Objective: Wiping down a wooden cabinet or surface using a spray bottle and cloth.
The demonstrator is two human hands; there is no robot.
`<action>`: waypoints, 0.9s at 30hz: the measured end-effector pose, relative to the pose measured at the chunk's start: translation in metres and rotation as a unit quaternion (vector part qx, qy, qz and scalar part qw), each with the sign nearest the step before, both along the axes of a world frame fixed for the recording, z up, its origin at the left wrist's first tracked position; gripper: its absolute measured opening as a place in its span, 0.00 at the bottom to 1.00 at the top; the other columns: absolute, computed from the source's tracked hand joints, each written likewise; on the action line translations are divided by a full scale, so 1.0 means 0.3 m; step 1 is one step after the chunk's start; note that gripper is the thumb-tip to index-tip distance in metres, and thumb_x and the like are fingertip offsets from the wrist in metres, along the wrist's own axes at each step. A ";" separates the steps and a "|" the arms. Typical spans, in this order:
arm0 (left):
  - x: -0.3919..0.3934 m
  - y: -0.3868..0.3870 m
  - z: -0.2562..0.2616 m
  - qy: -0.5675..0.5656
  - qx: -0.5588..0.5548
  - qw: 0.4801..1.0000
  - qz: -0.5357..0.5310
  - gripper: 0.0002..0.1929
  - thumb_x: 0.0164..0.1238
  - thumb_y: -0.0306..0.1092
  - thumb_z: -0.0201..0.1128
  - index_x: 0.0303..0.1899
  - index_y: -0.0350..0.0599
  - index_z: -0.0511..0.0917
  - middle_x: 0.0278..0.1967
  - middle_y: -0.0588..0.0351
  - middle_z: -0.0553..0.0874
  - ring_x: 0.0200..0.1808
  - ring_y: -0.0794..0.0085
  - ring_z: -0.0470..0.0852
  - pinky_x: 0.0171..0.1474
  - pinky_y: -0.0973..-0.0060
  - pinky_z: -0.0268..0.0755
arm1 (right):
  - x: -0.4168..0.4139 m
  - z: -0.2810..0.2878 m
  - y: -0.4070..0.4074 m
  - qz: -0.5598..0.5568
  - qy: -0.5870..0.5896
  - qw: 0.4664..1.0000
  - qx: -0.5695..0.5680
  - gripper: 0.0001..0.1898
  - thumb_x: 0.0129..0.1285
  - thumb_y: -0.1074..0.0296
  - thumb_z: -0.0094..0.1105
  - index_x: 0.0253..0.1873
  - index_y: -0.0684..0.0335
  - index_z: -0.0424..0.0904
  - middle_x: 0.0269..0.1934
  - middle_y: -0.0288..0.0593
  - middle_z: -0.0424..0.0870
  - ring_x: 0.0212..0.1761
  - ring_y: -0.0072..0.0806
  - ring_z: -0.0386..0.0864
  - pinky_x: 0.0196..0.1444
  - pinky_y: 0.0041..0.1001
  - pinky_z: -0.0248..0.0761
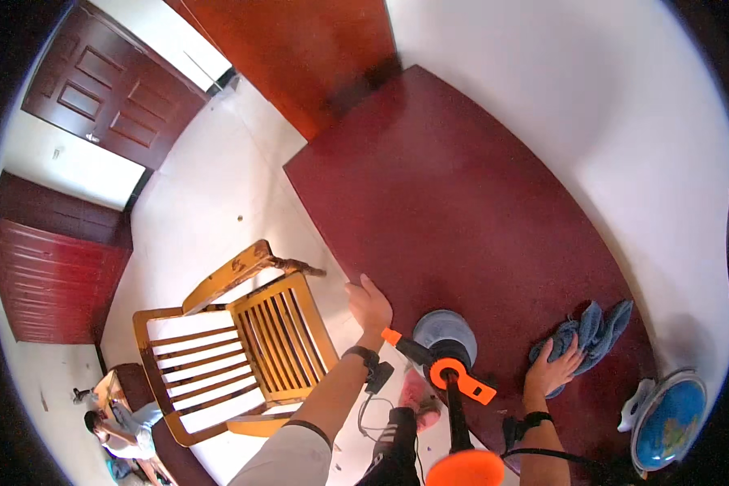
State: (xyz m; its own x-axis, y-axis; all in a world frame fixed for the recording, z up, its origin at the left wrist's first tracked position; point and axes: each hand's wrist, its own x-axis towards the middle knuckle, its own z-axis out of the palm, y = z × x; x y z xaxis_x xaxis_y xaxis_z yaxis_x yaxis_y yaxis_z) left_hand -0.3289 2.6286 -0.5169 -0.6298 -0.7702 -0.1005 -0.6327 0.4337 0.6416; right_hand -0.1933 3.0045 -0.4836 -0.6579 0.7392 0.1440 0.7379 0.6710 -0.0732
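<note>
The dark red wooden table stretches out in front of me. A crumpled blue-grey cloth lies near its right edge, and my right hand holds it against the surface with the palm down. At the table's left edge, my left hand rests with bent fingers and nothing visible in it. An orange and black mount comes between my forearms. Beyond it is a round grey object, partly covered by the mount, so what it is cannot be told.
A yellow wooden slatted chair stands left of the table. A globe is at the lower right. An orange-brown wooden panel adjoins the far end. A person sits at the lower left. A dark panelled door is at the upper left.
</note>
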 end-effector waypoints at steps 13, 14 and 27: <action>-0.025 -0.006 0.067 -0.031 -0.008 0.999 -0.001 0.25 0.86 0.49 0.48 0.50 0.27 0.71 0.40 0.21 0.84 0.46 0.26 0.84 0.48 0.39 0.73 | -0.005 -0.019 -0.009 0.028 0.031 0.999 -0.013 0.36 0.75 0.37 0.55 0.81 0.47 0.63 0.78 0.61 0.64 0.82 0.60 0.57 0.76 0.70 0.51; -0.021 -0.013 0.058 -0.037 0.003 0.999 -0.002 0.25 0.86 0.49 0.48 0.50 0.27 0.70 0.41 0.20 0.84 0.46 0.26 0.83 0.49 0.39 0.72 | -0.004 -0.020 -0.010 0.020 0.025 0.999 -0.020 0.37 0.75 0.36 0.54 0.81 0.47 0.63 0.78 0.62 0.64 0.82 0.60 0.57 0.76 0.70 0.51; -0.017 -0.034 0.068 -0.038 0.005 0.999 -0.017 0.24 0.86 0.49 0.47 0.46 0.28 0.71 0.39 0.22 0.84 0.44 0.26 0.83 0.48 0.41 0.72 | -0.003 -0.008 -0.024 0.045 0.048 0.997 -0.035 0.36 0.75 0.37 0.55 0.80 0.47 0.64 0.77 0.63 0.65 0.81 0.61 0.59 0.75 0.68 0.52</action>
